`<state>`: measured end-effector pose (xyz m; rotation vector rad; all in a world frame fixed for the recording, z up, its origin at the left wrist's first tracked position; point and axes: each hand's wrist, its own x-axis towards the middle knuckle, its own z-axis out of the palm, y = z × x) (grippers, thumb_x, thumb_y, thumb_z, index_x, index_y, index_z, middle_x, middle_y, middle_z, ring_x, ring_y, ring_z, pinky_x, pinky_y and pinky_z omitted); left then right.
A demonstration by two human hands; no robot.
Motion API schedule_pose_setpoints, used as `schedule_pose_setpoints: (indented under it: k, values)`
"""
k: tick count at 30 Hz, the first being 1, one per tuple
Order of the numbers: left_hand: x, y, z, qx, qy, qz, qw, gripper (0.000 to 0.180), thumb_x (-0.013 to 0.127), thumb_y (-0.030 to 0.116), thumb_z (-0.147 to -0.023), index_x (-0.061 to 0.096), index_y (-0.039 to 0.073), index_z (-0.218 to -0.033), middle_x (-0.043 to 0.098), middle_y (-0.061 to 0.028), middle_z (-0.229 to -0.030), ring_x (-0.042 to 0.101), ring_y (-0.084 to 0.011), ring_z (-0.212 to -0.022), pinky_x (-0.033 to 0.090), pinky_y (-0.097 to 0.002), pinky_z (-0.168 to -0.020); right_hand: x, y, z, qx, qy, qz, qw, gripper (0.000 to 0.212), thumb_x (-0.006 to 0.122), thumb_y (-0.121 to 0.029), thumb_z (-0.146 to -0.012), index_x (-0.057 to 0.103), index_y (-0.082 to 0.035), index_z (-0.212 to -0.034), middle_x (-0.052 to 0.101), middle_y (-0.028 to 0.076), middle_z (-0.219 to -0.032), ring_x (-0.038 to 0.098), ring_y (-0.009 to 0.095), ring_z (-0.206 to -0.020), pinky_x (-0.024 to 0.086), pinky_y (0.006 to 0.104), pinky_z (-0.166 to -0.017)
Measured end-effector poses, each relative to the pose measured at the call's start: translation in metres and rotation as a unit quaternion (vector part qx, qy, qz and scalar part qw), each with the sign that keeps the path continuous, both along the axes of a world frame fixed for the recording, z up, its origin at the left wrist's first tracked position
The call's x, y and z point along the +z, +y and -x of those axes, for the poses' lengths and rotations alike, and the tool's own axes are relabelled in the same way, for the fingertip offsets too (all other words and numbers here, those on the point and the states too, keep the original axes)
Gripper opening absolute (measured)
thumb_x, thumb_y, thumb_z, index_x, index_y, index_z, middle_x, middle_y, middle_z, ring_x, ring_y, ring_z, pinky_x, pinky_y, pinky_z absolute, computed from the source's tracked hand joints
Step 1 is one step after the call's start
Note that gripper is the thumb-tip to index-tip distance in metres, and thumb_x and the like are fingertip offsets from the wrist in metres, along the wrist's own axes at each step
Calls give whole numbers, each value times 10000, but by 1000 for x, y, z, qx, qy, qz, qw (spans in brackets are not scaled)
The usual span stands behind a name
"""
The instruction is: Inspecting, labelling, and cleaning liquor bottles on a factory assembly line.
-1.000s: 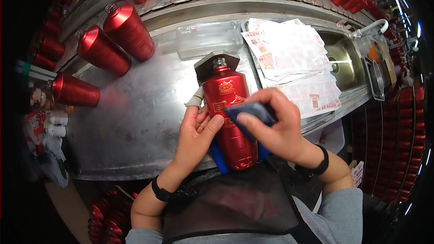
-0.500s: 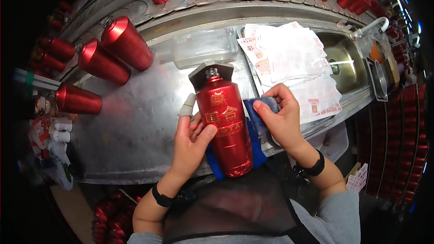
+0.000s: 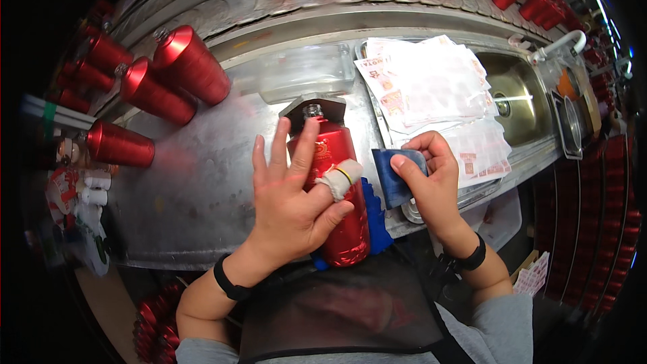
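Note:
A red metallic bottle (image 3: 347,236) with a clear glass neck lies in front of me, its neck pointing away and against a dark angled rest (image 3: 333,108). Blue cloth (image 3: 377,219) shows beneath its lower part. My left hand (image 3: 290,212) is over the bottle with fingers spread; its index finger, in a pale cover (image 3: 331,180) with a yellow band, touches the bottle's front and hides most of the print there. Just right of the bottle, apart from it, my right hand (image 3: 437,185) pinches a flat blue scraper-like piece (image 3: 391,185) between thumb and fingers.
Printed transfer sheets (image 3: 424,94) are stacked on a tray to the right, before a metal sink (image 3: 515,98). A clear plastic container (image 3: 306,71) sits behind the bottle. More red bottles (image 3: 192,64) stand at the left and along a slatted conveyor (image 3: 236,7) at the back.
My left hand has moved from the bottle's left side to over its front, fingers now spread. My right hand with the blue piece has shifted slightly right, away from the bottle.

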<state>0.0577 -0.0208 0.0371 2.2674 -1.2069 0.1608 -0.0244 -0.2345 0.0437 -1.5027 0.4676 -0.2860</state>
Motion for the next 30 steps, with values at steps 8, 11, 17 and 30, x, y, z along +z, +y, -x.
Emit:
schedule_pose_setpoints:
  k: [8, 11, 17, 30]
  values:
    - [-35, 23, 14, 61, 37, 46, 996, 450, 493, 535, -986, 723, 234, -1228, 244, -300, -1589, 183, -491, -1475, 22, -675, -1131, 2, 29, -7, 54, -20, 4, 998, 213, 677, -8, -898, 515, -30, -1035, 589, 16, -903, 542, 45, -792, 453, 211, -683]
    - [-39, 28, 14, 95, 60, 84, 990, 424, 492, 503, -1000, 706, 250, -1265, 256, -306, -1579, 214, -509, -1456, 41, -679, -1131, -8, 31, -8, 59, -20, 26, 998, 213, 675, -19, -910, 508, -35, -1041, 582, 8, -899, 534, 39, -792, 450, 209, -683]
    - [-53, 33, 17, 102, 122, 118, 980, 431, 503, 476, -1000, 677, 228, -1306, 238, -311, -1585, 260, -501, -1445, 96, -658, -1145, -19, 26, -6, 68, 8, 10, 998, 214, 665, -42, -932, 498, -40, -1067, 577, 2, -909, 525, 32, -808, 440, 199, -690]
    - [-33, 26, 21, 52, 60, 89, 993, 381, 606, 465, -937, 724, 247, -1226, 250, -293, -1587, 256, -476, -1457, 107, -674, -1131, -16, 30, -6, 67, 13, 19, 998, 195, 650, -62, -943, 503, -32, -1068, 579, 3, -927, 530, 37, -833, 440, 203, -718]
